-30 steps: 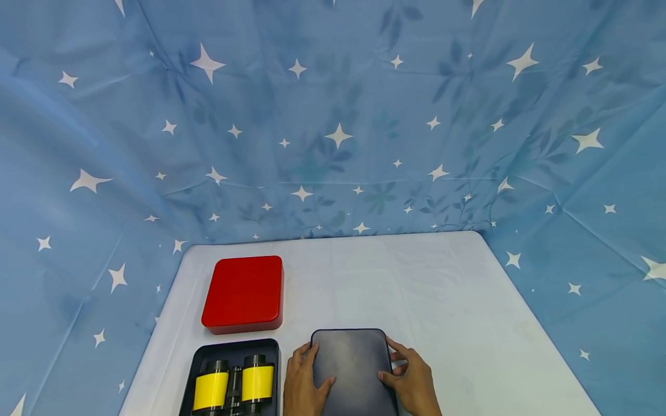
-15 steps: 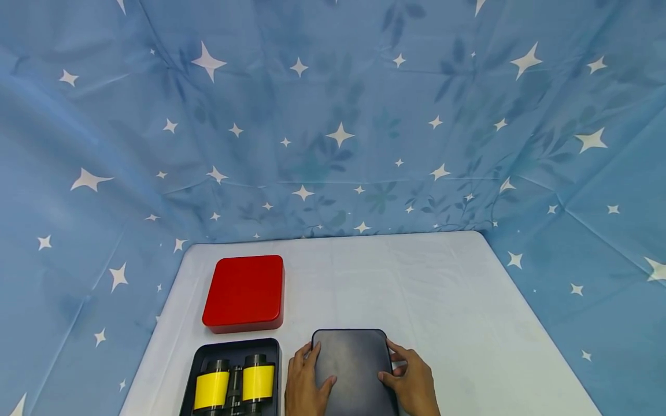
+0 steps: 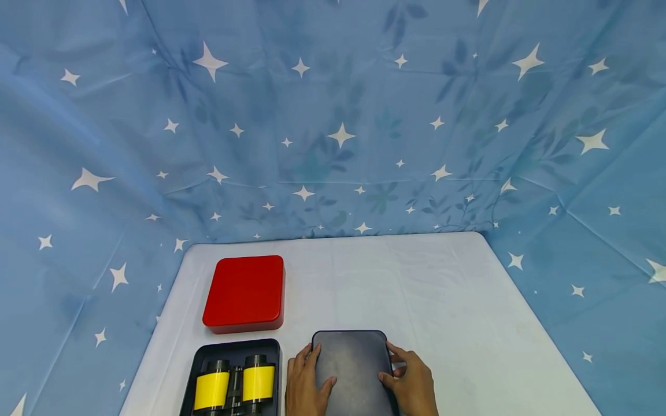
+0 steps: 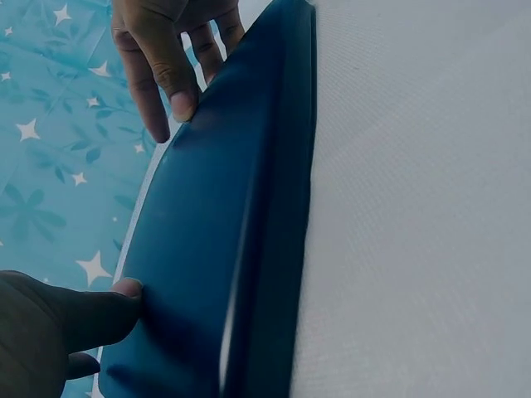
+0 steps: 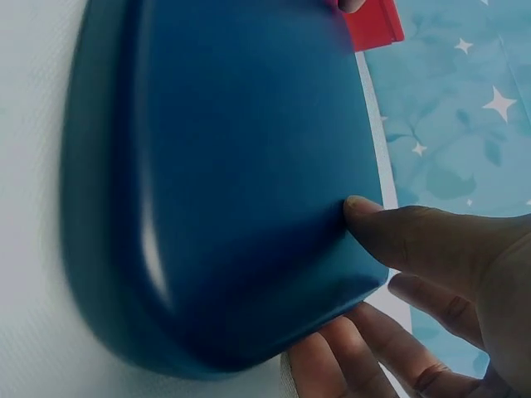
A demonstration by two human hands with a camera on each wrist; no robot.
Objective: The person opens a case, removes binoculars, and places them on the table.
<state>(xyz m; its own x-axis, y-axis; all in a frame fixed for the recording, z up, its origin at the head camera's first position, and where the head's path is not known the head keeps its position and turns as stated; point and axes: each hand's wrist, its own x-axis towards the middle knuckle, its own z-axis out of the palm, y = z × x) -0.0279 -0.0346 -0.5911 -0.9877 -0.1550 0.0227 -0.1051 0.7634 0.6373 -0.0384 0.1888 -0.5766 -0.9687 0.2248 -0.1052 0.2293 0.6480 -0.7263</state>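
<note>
Fingers (image 3: 311, 360) grip both sides | dark box (image 3: 355, 372) | long axis fore-and-aft

Observed yellow-and-black binoculars (image 3: 235, 386) in black rectangular tray (image 3: 239, 351), left of dark-grey rounded-rectangular case (image 3: 352, 372); noted square red rounded-corner box (image 3: 244, 293) behind tray, both on white cloth-covered desk (image 3: 432, 294).
</note>
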